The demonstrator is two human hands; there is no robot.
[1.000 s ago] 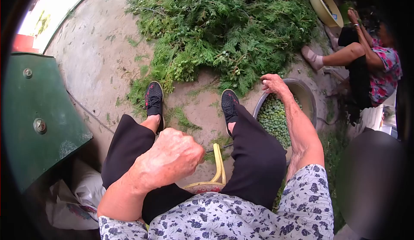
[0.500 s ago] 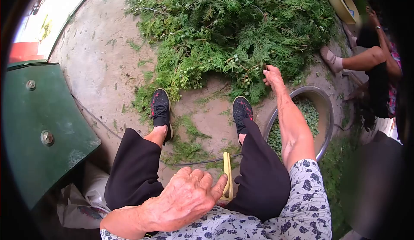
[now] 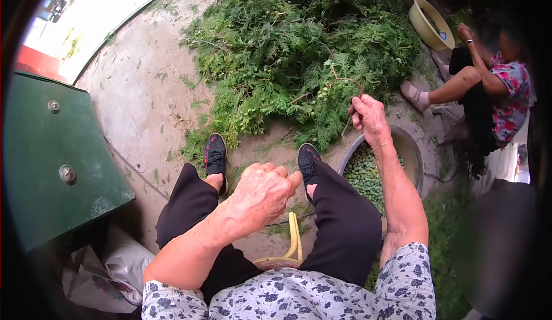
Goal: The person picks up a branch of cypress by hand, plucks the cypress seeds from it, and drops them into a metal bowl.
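My right hand (image 3: pixel 371 118) pinches the stem of an evergreen branch (image 3: pixel 345 80) between thumb and fingers, at the near right edge of a big heap of cut greenery (image 3: pixel 276 50). The stem's cut end sticks out below the fingers. Beneath my right forearm stands a metal basin (image 3: pixel 422 173), partly filled with small green cones (image 3: pixel 363 173). My left hand (image 3: pixel 265 191) is closed above my lap, its knuckles turned up; whatever its fingers hold, if anything, is hidden. A yellow handle (image 3: pixel 295 234) rises between my knees, below the left hand.
At the right a person (image 3: pixel 506 90) sits beside a yellow basin (image 3: pixel 431 24). A green metal panel (image 3: pixel 63 159) stands at the left, with white sacks (image 3: pixel 109 268) below it. A thin cable (image 3: pixel 135 168) crosses the concrete floor.
My right hand now grips a branch stem, lifted slightly clear of the heap's edge. My left hand has risen forward, away from my lap. The view has shifted to the right.
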